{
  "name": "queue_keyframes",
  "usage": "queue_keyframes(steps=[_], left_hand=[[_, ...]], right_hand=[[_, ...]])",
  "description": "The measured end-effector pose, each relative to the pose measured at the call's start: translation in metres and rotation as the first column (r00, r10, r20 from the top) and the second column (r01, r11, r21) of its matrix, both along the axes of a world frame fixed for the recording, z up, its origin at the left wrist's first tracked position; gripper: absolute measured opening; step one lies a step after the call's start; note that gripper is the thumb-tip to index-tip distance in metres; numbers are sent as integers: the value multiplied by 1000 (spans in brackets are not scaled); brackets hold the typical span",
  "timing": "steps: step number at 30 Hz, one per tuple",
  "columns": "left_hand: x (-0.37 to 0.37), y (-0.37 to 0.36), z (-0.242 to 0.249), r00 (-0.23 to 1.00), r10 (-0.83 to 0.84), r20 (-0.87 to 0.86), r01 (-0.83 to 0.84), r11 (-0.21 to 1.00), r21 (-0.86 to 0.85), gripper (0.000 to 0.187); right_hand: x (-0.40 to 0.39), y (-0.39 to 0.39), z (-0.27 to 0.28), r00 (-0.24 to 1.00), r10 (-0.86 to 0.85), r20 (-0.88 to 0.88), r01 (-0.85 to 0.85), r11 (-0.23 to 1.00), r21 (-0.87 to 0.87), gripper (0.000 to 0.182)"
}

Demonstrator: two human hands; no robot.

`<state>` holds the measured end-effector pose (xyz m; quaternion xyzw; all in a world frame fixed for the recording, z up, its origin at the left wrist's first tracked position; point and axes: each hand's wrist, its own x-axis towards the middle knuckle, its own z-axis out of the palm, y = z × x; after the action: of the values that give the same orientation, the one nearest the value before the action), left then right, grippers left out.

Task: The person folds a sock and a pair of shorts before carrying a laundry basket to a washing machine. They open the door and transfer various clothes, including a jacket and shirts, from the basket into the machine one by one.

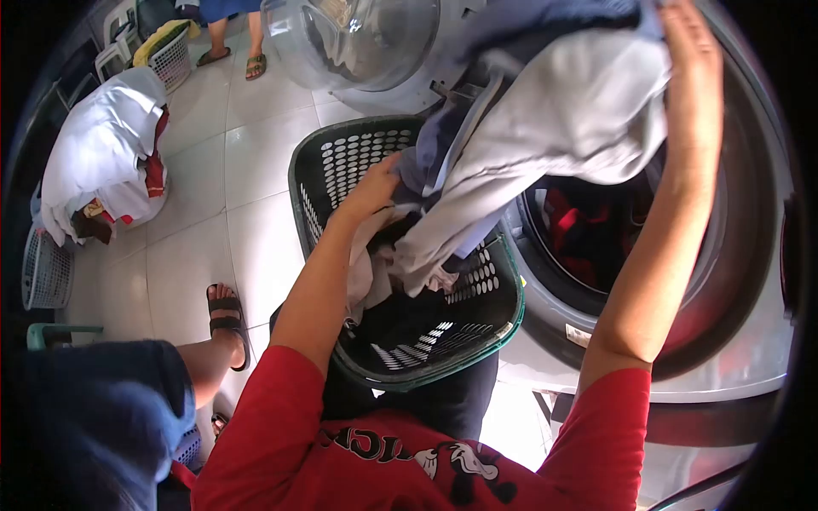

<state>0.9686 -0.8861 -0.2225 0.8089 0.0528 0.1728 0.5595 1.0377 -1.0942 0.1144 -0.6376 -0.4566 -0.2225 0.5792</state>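
A bundle of laundry, pale grey and blue, stretches between my hands above a dark green laundry basket (pixel 409 358). My right hand (pixel 692 51) is raised at the bundle's upper end, fingers closed on the light grey garment (pixel 562 111). Down at the basket's rim, my left hand (pixel 375 189) grips a blue garment (pixel 426 157); its fingertips are partly hidden by the cloth. The garment's lower end hangs into the basket, where some light cloth lies. Beside the basket is the front-loading washing machine (pixel 682 332), with red and dark clothes (pixel 571 230) inside its drum.
The machine's round glass door (pixel 358 43) stands open beyond the basket. Left on the tiled floor (pixel 192 272) is a heap of white laundry (pixel 106 145) over a white basket (pixel 47 264). One seated person's leg (pixel 128 400) is close on my left; another person's feet (pixel 256 66) show at the back.
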Motion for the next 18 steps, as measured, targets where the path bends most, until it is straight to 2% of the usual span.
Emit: queue_keyframes(steps=[1,2,3,5,6,9,11,12,14,15,16,17,18], left_hand=[[-2,-1,7,999,23,-42,-28,989,-143,43],[-5,-4,20,999,43,-21,-48,909,-414,41],[-6,-6,26,998,69,-6,-56,755,-653,39],[-2,-2,24,994,111,-11,-90,738,-669,38],[0,2,23,988,154,-20,-126,720,-682,36],[-2,5,20,973,226,-56,-195,663,-723,40],[-3,6,19,970,237,-52,-175,536,-826,44],[-2,4,20,972,231,-50,-170,539,-825,44],[-3,3,25,954,287,-88,-190,348,-918,55],[-5,2,28,955,283,-85,-186,353,-917,55],[-9,2,32,984,170,-45,-87,253,-964,59],[-13,1,37,998,60,9,1,137,-991,64],[-16,-5,43,999,-6,34,35,192,-981,82]], right_hand=[[4,-1,-15,999,-16,-49,12,997,-76,18],[18,-6,-27,996,41,-83,-52,988,-143,17],[28,-8,-37,989,92,-120,-116,971,-210,16],[35,-13,-43,983,-37,-179,2,982,-191,16],[29,-10,-42,971,13,-239,-14,1000,-3,15],[42,-37,-19,990,132,-54,-127,988,87,16],[46,-55,-7,944,328,21,-327,933,152,18],[45,-59,-6,959,282,21,-279,932,232,19],[40,-58,-11,946,321,40,-322,923,209,18],[36,-54,-15,928,368,52,-371,911,181,18],[32,-47,-22,941,337,4,-331,922,203,17],[29,-39,-28,936,351,-25,-344,927,152,16],[33,-34,-38,950,309,-46,-300,943,145,15]])
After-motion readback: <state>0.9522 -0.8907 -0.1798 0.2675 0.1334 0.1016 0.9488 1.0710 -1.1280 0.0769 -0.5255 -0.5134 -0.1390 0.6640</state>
